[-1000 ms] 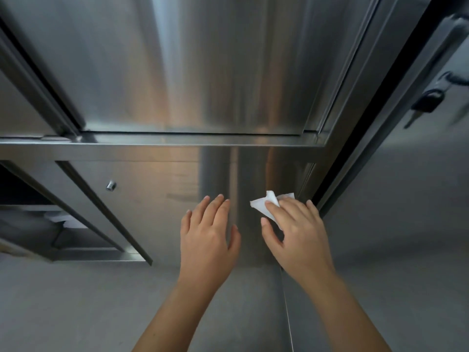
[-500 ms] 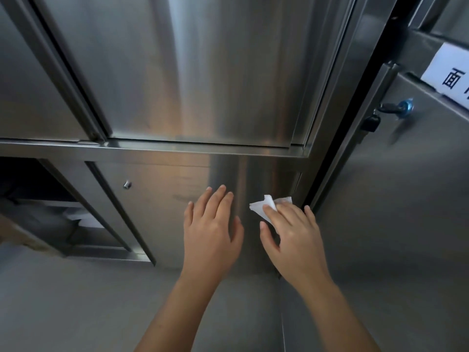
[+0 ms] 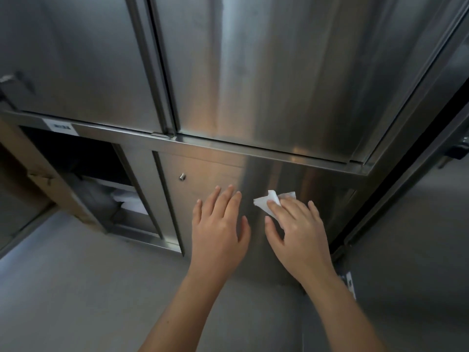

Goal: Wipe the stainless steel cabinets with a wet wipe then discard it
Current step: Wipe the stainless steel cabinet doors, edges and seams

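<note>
Showing one white wipe pressed flat against the lower cabinet panel, crumpled, its upper corners jutting out past the fingertips. The right hand lies over the wipe with fingers spread and extended, pinning it to the steel under the index and middle fingers rather than closing around it; the thumb points left, off the wipe. The left hand lies just beside it to the left, palm toward the same panel, fingers straight and close together, holding nothing; whether it touches the metal cannot be told. The two hands are near but apart, with the wipe above the gap between them and on the right hand's side.

Two upper doors stand side by side above a horizontal ledge, divided by one vertical seam. One small round lock sits on the lower panel, up and left of the left hand. One label, illegible, is fixed to the ledge at left.

One open compartment lies left of the panel; inside it are a shelf and some pale, white items, too dim to identify. One brown cardboard piece leans at its left edge. At the right, a second steel unit adjoins, separated by a dark vertical gap, with a dark fitting at the frame edge. Grey floor fills the foreground.
</note>
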`<state>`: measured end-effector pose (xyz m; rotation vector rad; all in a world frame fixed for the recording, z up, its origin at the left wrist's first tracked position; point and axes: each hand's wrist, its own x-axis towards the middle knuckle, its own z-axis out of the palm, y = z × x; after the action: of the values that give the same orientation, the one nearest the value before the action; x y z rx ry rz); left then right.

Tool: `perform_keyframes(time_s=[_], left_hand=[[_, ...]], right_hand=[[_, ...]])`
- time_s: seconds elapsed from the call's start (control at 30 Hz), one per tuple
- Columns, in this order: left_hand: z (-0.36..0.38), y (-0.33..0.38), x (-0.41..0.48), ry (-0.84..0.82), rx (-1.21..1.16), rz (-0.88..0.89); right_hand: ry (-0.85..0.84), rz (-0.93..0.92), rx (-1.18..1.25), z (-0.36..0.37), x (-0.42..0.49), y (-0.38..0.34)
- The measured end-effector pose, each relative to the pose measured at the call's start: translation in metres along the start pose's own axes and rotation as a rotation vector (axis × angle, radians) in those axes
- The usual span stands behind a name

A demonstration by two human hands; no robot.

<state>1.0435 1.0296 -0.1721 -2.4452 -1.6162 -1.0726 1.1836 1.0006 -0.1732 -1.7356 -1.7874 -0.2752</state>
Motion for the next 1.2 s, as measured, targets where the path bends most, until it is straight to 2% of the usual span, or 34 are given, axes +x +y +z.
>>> perform_keyframes(time_s=[0.33, 0.63, 0.9, 1.2], left_hand=[[-0.074, -0.132, 0.002, 0.083, 0.09, -0.103], [-0.143, -0.262, -0.026, 0.144, 0.24, -0.341], [-0.168, -0.327, -0.048, 0.196, 0.332, -0.488], [-0.172, -0.408, -0.042, 0.179, 0.451, -0.688]], right_hand=[[-0.018, -0.175, 0.039, 0.06, 0.058, -0.135], [-0.077, -0.37, 0.177, 0.129, 0.087, -0.275], [-0.192, -0.492, 0.296, 0.176, 0.096, -0.346], [-0.267, -0.619, 0.447, 0.255, 0.143, -0.411]])
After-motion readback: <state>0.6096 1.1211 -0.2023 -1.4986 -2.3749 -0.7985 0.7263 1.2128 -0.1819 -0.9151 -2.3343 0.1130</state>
